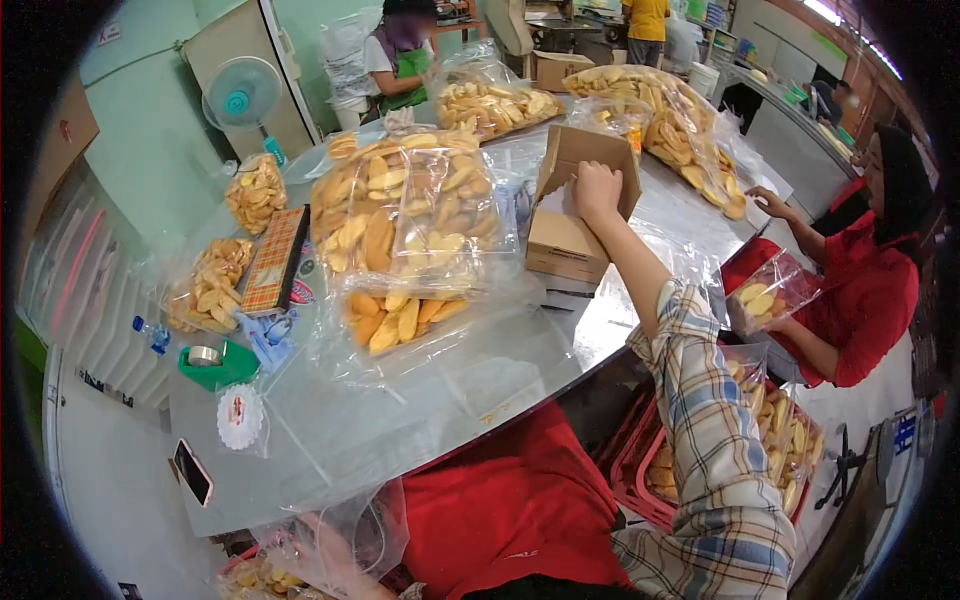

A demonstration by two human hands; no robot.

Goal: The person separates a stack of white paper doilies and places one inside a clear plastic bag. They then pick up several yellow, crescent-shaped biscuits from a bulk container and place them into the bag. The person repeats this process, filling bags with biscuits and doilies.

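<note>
My right hand [600, 188] reaches into an open brown cardboard box [567, 240] on the metal table, with its fingers curled. What they hold, if anything, is hidden by the hand and the box wall. Low at the left, my left hand [335, 555] shows faintly behind a clear plastic bag [372, 528], below the table edge. Its fingers are blurred and covered by the plastic. Beside it lie bags of chips [262, 577]. Left of the box sits a large clear bag of yellow-brown chips [400, 205], with more chips [405, 318] in clear plastic at its near end.
More chip bags [495, 105] [660, 120] lie at the back. On the left are a plaid case [272, 262], a green tape holder [218, 367], and a phone [193, 472]. A red crate [640, 480] stands at my right, near a co-worker [865, 300] holding a chip bag [768, 292].
</note>
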